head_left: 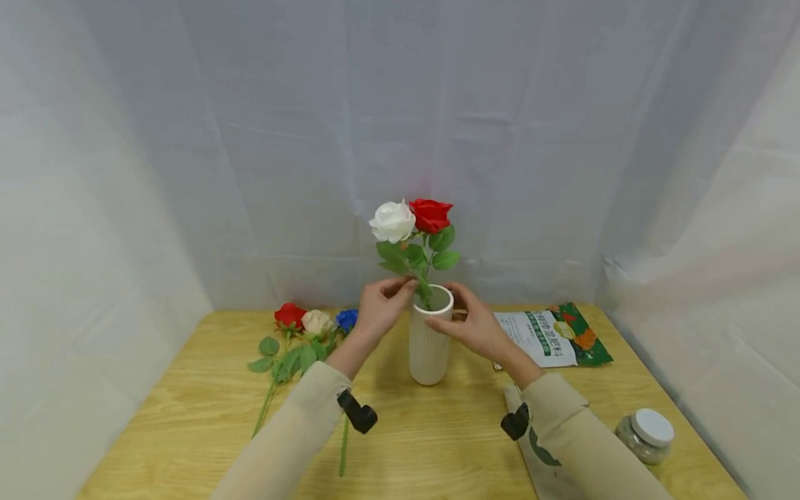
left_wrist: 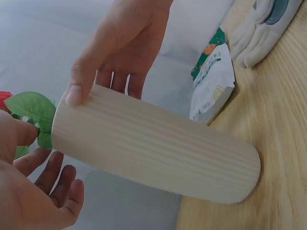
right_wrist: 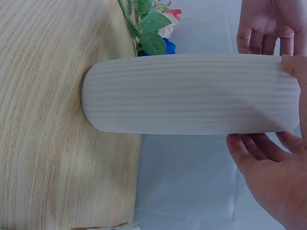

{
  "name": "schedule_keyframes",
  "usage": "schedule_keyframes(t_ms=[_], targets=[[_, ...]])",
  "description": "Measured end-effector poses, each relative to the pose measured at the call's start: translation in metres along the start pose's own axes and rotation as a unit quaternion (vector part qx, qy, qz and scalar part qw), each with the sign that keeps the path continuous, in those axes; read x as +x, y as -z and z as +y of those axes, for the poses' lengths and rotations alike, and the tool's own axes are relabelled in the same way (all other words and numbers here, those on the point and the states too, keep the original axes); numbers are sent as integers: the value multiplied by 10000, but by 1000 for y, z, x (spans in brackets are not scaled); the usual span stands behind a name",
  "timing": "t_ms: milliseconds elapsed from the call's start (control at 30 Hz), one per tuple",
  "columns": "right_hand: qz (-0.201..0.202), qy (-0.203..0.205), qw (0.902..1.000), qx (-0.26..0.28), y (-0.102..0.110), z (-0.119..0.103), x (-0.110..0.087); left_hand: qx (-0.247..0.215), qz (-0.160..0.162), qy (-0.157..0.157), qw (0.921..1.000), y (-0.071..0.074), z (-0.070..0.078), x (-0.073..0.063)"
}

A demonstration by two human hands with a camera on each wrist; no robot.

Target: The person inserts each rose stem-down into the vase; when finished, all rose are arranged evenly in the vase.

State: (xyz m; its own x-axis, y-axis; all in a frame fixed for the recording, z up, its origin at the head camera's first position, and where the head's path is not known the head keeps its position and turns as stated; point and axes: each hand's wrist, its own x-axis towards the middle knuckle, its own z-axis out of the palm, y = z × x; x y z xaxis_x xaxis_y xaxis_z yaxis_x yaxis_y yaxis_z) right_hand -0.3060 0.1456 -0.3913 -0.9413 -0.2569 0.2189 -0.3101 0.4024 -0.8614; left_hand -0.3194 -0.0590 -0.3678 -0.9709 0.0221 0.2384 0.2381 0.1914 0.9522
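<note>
A ribbed white vase (head_left: 428, 351) stands upright on the wooden table. My right hand (head_left: 473, 325) grips its upper part from the right, thumb at the front near the rim and fingers round the back. At the left of the rim, my left hand (head_left: 378, 305) pinches a green stem between thumb and forefinger, its other fingers loosely bent. A white rose (head_left: 392, 222) and a red rose (head_left: 431, 216) rise above the vase mouth, their green leaves (left_wrist: 32, 109) close to the rim in the left wrist view. My left fingers partly hide the stems.
Left on the table lie another red rose (head_left: 290, 315), a cream rose (head_left: 317, 322) and a blue rose (head_left: 346, 319). A green and white packet (head_left: 544, 338) lies at right, with a white-lidded jar (head_left: 650, 434) nearer. A pale glove (left_wrist: 261, 40) lies partly under my right sleeve.
</note>
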Motion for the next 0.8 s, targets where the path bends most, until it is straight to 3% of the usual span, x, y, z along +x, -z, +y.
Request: schedule_keyframes(t_ms=[300,600,800], targets=[[-10,-107,9999,-19,1,0,1,169,-4,250,9995,23,-14,-6],[-39,-160,9999,37,1,2,1,92,57,578,9983,68,-37,-15],[-33,-141,9999,38,1,1,1,7,302,831,9961,99,-52,-21]])
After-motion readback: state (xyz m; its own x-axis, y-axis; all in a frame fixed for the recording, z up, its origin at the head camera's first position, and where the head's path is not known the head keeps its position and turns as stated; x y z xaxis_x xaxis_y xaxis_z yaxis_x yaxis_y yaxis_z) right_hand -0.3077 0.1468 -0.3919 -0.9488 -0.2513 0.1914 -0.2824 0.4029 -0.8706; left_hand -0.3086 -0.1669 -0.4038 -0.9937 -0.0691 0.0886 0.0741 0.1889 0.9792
